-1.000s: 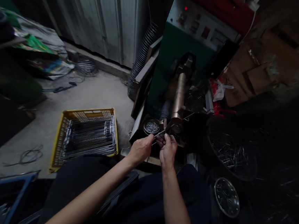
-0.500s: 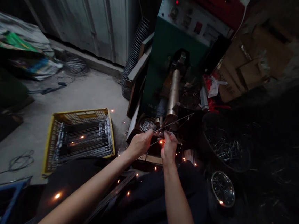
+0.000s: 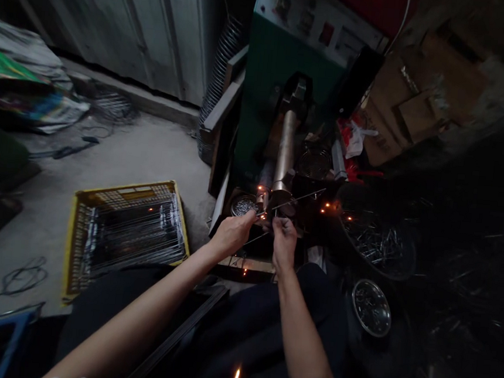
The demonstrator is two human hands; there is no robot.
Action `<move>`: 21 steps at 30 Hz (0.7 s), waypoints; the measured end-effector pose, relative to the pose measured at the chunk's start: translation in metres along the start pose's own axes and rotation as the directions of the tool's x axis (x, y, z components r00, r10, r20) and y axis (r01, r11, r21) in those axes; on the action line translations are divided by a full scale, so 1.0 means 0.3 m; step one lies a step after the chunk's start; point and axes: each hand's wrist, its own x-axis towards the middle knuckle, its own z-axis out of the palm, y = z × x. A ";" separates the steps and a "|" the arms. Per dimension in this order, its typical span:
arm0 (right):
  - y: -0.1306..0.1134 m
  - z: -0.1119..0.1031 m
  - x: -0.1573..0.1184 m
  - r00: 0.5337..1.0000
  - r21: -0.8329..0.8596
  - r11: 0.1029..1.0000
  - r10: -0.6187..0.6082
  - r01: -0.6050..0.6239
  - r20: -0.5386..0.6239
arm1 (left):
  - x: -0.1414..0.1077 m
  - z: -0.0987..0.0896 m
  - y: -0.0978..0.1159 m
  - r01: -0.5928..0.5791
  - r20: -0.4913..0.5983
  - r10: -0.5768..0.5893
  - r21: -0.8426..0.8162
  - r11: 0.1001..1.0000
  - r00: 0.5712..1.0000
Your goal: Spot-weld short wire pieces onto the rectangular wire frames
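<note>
We look through one head-worn camera, facing forward and steeply down over our lap (image 3: 252,330). Our left hand (image 3: 233,233) and right hand (image 3: 284,242) show close, just below the frame's centre; the spot welder (image 3: 266,78) stands farther off, slanting at upper centre, and the wide view reaches the yellow crate (image 3: 69,249) at lower left.

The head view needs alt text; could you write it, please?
A person's left hand and right hand hold thin metal wire at a green machine, with orange sparks nearby. A yellow crate of wire pieces sits on the floor at left.
</note>
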 end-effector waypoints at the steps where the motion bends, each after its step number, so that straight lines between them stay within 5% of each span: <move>1: 0.008 -0.025 -0.021 0.998 -0.127 0.990 -0.052 0.055 0.021 | 0.001 0.000 0.001 -0.007 -0.004 0.007 -0.002 1.000 1.000; 3: 0.043 -0.078 -0.091 0.991 -0.355 0.927 -0.095 0.124 0.099 | -0.009 0.002 0.006 -0.020 -0.009 0.020 -0.011 1.000 1.000; 7: 0.176 -0.155 -0.294 0.936 -0.540 0.825 0.040 0.166 0.350 | -0.096 0.000 -0.021 -0.061 0.008 0.062 -0.041 0.997 0.998; 10: 0.270 -0.181 -0.430 0.785 -0.585 0.764 0.175 0.273 0.595 | -0.226 -0.031 -0.125 -0.008 0.009 0.008 -0.064 0.998 1.000; 12: 0.303 -0.187 -0.485 0.635 -0.593 0.713 0.268 0.375 0.725 | -0.343 -0.075 -0.234 0.103 -0.026 -0.105 -0.080 0.991 0.994; 14: 0.312 -0.184 -0.509 0.533 -0.598 0.662 0.338 0.452 0.776 | -0.474 -0.132 -0.361 0.250 -0.099 -0.262 -0.113 0.962 0.960; 17: 0.301 -0.168 -0.503 0.531 -0.633 0.605 0.372 0.483 0.761 | -0.659 -0.197 -0.563 0.488 -0.250 -0.537 -0.233 0.841 0.806; 21: 0.306 -0.143 -0.489 0.554 -0.662 0.568 0.384 0.489 0.739 | -0.823 -0.163 -0.788 0.656 -0.306 -0.847 -0.537 0.531 0.435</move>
